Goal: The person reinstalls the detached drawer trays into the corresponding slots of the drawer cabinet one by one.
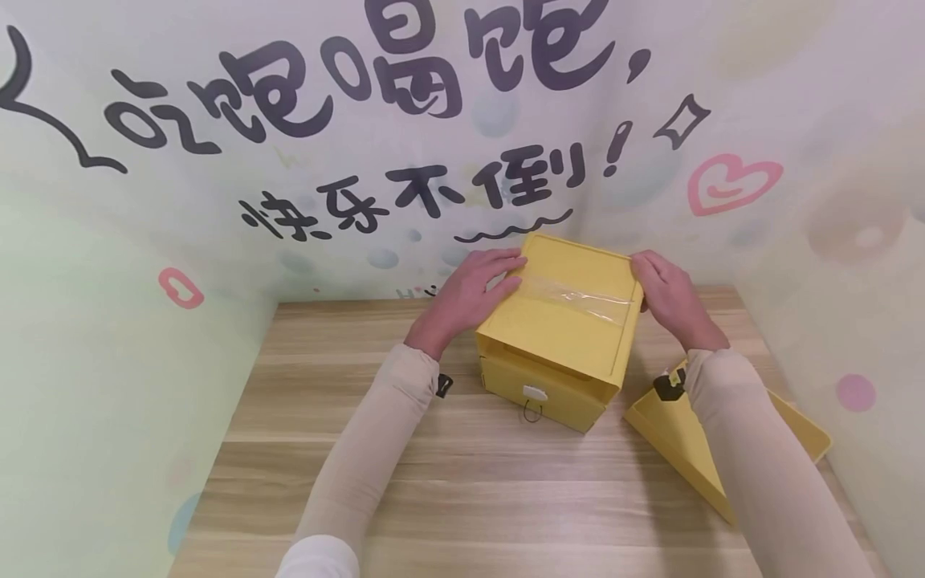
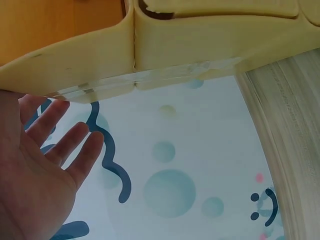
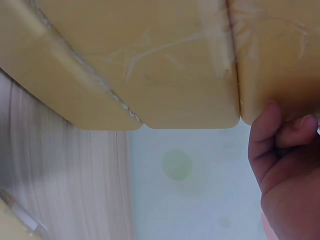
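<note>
A yellow drawer box [image 1: 567, 309] stands on the wooden table, slightly turned, with clear tape across its top and sides. Its upper front slot is open; below it a drawer front [image 1: 538, 389] carries a white tag with a thin loop. My left hand [image 1: 473, 293] rests at the top left edge, its fingers [image 2: 75, 140] fairly straight beside the wall of the box. On the opposite side, my right hand [image 1: 668, 293] grips the top right edge, and its curled fingers [image 3: 267, 122] press against the taped side.
A loose yellow drawer tray [image 1: 679, 449] lies tilted at the right, partly under my right forearm. The wooden table [image 1: 347, 401] meets a printed wall [image 1: 347, 265] close behind the box, and another wall runs along the right side. Dark straps circle both wrists.
</note>
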`<state>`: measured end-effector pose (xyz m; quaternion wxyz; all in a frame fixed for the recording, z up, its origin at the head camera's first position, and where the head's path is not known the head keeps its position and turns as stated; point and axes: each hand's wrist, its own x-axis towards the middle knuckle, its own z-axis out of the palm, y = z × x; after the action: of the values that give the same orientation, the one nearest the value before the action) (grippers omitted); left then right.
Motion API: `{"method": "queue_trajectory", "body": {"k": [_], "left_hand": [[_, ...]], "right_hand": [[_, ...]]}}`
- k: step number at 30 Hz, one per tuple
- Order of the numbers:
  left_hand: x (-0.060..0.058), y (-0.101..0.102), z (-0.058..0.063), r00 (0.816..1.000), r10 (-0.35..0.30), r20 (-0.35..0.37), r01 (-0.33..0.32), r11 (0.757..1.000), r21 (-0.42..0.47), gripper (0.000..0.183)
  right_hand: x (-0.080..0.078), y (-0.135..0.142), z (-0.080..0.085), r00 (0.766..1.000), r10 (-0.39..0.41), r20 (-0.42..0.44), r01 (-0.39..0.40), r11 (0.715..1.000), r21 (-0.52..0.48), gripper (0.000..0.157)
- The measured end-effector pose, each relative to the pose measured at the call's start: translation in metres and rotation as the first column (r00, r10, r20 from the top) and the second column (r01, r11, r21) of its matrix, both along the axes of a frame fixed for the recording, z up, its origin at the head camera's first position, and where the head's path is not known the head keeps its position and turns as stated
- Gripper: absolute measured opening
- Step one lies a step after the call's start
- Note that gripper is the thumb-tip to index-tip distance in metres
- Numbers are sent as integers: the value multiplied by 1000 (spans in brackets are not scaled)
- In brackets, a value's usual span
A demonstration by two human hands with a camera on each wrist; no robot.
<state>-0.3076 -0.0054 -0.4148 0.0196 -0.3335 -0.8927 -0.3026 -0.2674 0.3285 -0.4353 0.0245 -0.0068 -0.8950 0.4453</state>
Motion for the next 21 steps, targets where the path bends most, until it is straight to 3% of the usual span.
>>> {"method": "queue_trajectory", "body": {"k": [15, 21], "left_hand": [[-1, -2, -1, 999, -14, -47, 15, 1000, 22, 41], [-3, -2, 0, 1000, -6, -8, 6, 1000, -4, 42]], "right_hand": [[-20, -10, 5, 988, 132, 75, -128, 990, -58, 55], [-22, -18, 11, 985, 160, 71, -158, 987, -31, 57]]}}
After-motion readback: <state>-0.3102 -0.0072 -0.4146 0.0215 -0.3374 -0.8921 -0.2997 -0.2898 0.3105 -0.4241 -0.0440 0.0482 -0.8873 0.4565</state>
